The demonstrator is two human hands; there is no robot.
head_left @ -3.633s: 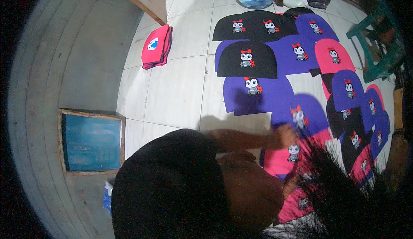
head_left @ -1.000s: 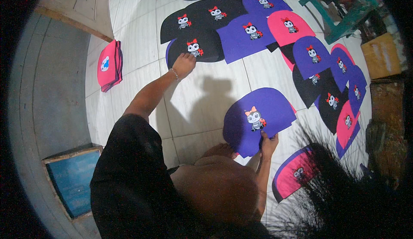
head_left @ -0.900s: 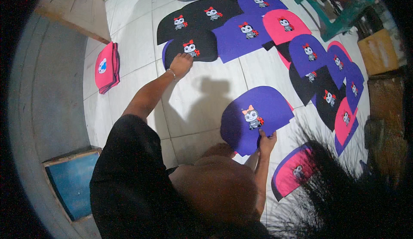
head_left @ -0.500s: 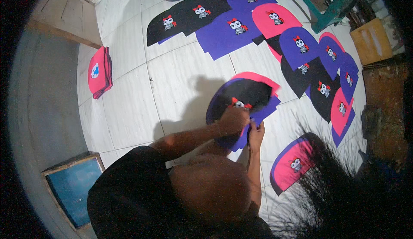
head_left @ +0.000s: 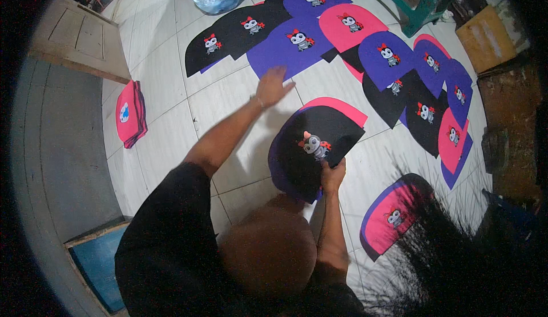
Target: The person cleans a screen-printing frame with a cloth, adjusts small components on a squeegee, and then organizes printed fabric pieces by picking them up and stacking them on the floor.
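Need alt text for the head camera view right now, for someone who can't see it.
The right hand holds a stack of dome-shaped felt pieces, black on top, over a white tiled floor. The left hand reaches toward rows of black, purple and pink pieces.

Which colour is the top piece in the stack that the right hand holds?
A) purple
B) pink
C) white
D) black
D: the right hand grips the stack at its lower edge, and the top piece is black, with purple and pink pieces showing beneath it.

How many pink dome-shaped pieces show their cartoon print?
3: top-row pink piece, right-edge pink piece, lower-right pink piece. Pink edges under other pieces may belong to more.
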